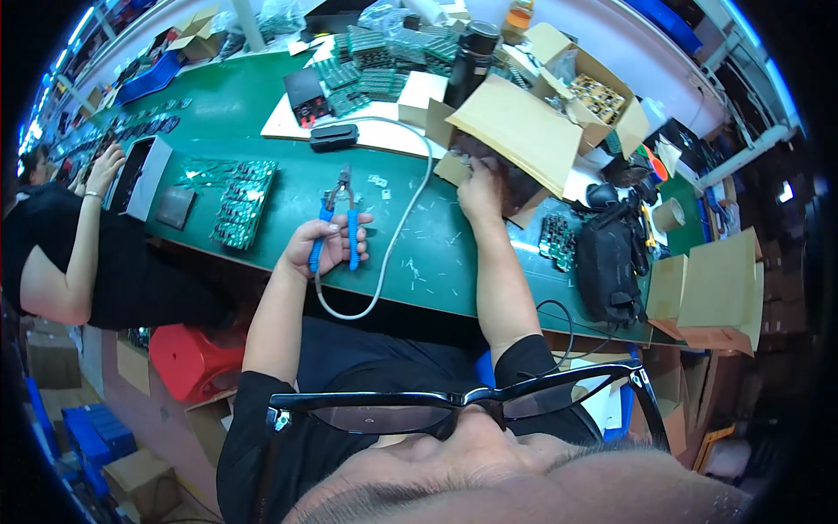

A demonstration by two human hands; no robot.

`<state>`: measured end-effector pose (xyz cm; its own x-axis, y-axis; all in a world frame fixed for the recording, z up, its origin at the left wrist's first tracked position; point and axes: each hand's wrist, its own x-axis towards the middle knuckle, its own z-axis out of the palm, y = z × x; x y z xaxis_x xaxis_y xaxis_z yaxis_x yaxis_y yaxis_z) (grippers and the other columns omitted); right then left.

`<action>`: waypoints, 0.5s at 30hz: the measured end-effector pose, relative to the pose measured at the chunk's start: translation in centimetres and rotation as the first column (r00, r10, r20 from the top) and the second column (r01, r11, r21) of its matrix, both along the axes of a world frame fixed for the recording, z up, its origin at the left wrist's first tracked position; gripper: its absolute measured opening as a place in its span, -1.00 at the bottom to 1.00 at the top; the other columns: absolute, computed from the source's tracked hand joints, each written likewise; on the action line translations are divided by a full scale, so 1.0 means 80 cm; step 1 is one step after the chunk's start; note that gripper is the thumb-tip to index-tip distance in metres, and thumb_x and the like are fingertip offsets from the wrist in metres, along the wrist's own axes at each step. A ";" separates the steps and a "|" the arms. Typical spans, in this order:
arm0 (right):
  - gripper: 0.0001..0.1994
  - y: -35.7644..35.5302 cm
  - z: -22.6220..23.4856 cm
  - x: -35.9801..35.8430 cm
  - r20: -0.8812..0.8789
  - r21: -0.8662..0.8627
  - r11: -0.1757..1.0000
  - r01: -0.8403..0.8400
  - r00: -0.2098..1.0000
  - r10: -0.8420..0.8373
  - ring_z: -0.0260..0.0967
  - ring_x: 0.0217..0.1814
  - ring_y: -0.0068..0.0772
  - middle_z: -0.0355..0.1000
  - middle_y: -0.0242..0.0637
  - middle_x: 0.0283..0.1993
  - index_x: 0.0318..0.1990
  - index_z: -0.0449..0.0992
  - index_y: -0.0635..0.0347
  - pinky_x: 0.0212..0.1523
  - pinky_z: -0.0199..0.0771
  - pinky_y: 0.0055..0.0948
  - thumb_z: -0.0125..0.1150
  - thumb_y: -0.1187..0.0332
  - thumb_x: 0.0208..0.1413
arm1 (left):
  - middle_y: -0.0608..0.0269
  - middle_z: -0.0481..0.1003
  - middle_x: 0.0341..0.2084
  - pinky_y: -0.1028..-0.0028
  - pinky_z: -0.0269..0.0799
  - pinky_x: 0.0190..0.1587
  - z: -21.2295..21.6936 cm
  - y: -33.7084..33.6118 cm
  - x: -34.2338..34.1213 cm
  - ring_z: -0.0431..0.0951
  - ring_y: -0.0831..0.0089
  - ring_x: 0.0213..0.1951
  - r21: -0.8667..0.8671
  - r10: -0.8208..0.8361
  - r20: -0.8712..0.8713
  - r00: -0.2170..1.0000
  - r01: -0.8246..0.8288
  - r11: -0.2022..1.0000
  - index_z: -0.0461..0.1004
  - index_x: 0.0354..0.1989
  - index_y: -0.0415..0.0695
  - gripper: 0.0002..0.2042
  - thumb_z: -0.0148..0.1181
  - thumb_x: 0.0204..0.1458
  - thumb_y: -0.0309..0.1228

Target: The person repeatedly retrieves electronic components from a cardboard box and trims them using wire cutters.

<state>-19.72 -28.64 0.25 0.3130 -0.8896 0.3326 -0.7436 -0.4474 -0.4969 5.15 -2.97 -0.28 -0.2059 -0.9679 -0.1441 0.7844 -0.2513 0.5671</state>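
Note:
My left hand (325, 248) is wrapped round blue-handled pliers (353, 237), their metal jaws pointing away from me over the green bench. A grey cable (403, 225) loops beside that hand and runs back across the bench. Past the jaws lie a few small pale pieces (379, 182). My right hand (482, 190) reaches into the opening of a cardboard box (518, 131) whose flap slopes over it. The fingertips are hidden in the shadow there, so what they touch does not show. Thin pale offcuts (419, 262) are scattered between my arms.
Left of the pliers stands a block of green circuit boards (244, 203). More board stacks (370, 80) and a black bottle (471, 61) fill the back. A black bag (611, 262) sits at the right. A co-worker's hand (106, 166) is at the far left, above a red stool (194, 360).

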 end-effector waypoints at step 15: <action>-0.72 -0.008 0.000 0.000 0.230 -0.179 0.981 0.077 0.973 -0.035 0.54 0.19 0.14 0.59 0.07 0.14 0.06 0.68 0.11 0.20 0.53 -0.07 0.23 0.44 0.22 | -0.04 0.56 0.00 0.05 0.41 0.29 0.000 0.005 0.002 0.61 0.09 0.02 -0.014 0.012 -0.037 0.999 -0.013 1.000 0.19 0.47 -0.47 -0.25 0.16 0.10 -0.33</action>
